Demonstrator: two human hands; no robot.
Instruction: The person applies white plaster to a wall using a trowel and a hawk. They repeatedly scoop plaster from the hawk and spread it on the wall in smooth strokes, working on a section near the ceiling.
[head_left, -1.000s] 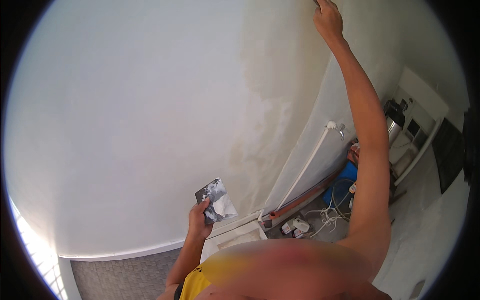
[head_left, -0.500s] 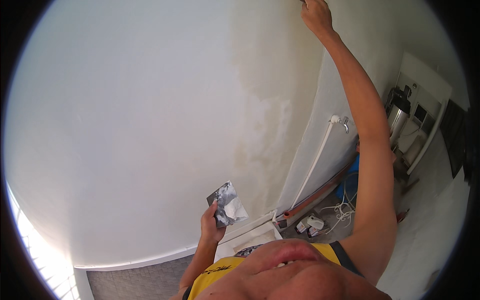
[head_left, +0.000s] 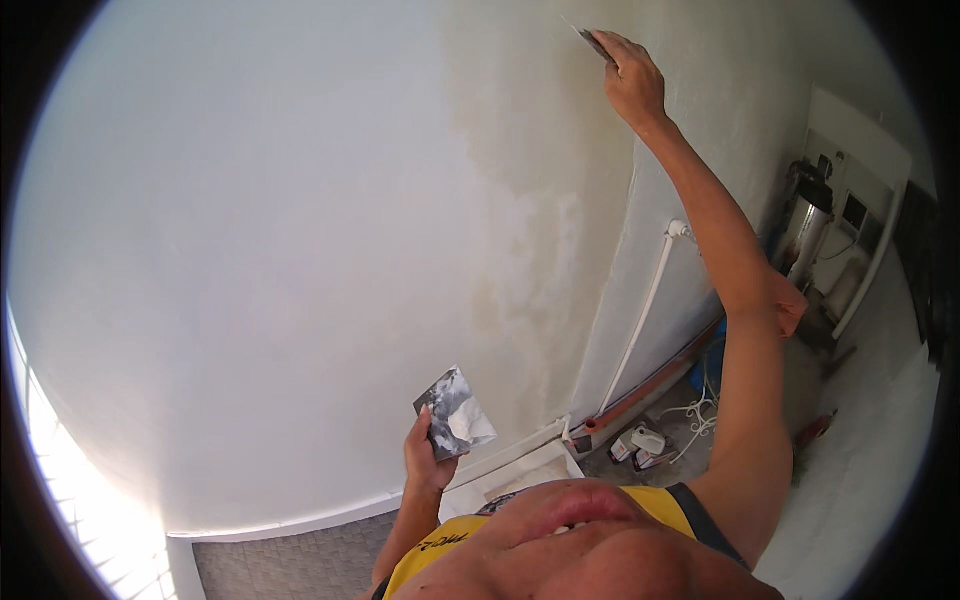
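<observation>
My left hand (head_left: 430, 455) grips a flat dark plate (head_left: 452, 412) low in front of me, thumb on its upper face. A lump of white putty (head_left: 466, 420) sits on the plate, with smears around it. High at the upper right, my right hand (head_left: 636, 80) is closed on a putty knife (head_left: 594, 44). Its thin blade points up and left against the wall (head_left: 300, 220); whether the edge touches cannot be made out. Below the knife, a damp-looking beige patch (head_left: 535, 150) runs down beside the wall's corner.
Right of the corner, a white pipe (head_left: 635, 325) drops along the wall. On the floor lie a reddish-brown pipe (head_left: 640, 392), white containers (head_left: 640, 445) and a curly white metal frame (head_left: 692, 420). A silver cylinder (head_left: 803, 240) stands farther right. Grey paving (head_left: 290, 560) shows at lower left.
My right hand has come down from the top edge of the view, bringing the putty knife into sight. The left hand and its plate have stayed nearly in place.
</observation>
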